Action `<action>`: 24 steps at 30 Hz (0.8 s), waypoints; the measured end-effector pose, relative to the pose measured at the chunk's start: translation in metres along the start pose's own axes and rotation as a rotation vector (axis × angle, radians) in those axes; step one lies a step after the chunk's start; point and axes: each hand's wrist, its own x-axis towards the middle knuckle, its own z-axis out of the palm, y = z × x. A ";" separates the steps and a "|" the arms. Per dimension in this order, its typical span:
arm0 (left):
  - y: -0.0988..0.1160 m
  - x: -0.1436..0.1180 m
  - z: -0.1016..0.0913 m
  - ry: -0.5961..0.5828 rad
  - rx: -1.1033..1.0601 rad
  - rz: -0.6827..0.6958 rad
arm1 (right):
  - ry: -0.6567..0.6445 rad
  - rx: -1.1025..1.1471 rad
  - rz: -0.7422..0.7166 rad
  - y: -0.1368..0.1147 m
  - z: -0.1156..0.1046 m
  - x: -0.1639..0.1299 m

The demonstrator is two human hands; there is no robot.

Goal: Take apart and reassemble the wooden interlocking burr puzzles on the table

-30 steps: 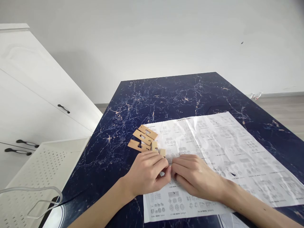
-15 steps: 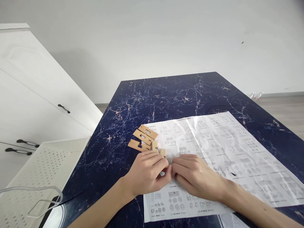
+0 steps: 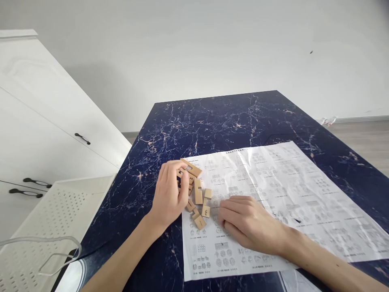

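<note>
1. Closest to the person, the right hand point(image 3: 243, 221) lies flat on the paper sheet point(image 3: 282, 194). Its fingers are loosely curled and it holds nothing.
2. Just left of its fingertips lie some small wooden blocks point(image 3: 200, 207). They sit on the sheet's left edge, touching each other.
3. A bit farther off, the left hand point(image 3: 170, 194) reaches over the flat wooden pieces point(image 3: 191, 170). Its fingers are bent around one piece with a slot cut in it. I cannot tell if the piece is lifted or just touched.
4. The wooden bits look light, hard and stiff. They should not bend or squash. They are thin, so pinching the two long edges with finger and thumb looks best. The smooth wood might slide on the paper.
5. The sheet is thin and crinkly and covered in tiny drawings. It could slip or wrinkle if pushed.
6. Everything rests on a dark blue marble desk point(image 3: 212, 121).
7. Off to the left stand a white tray with holes point(image 3: 57, 211) and a white cabinet point(image 3: 45, 121). A plain white wall is at the back.
</note>
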 end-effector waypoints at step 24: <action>-0.034 -0.004 0.008 -0.385 0.179 -0.136 | -0.011 -0.001 0.007 0.000 0.004 -0.001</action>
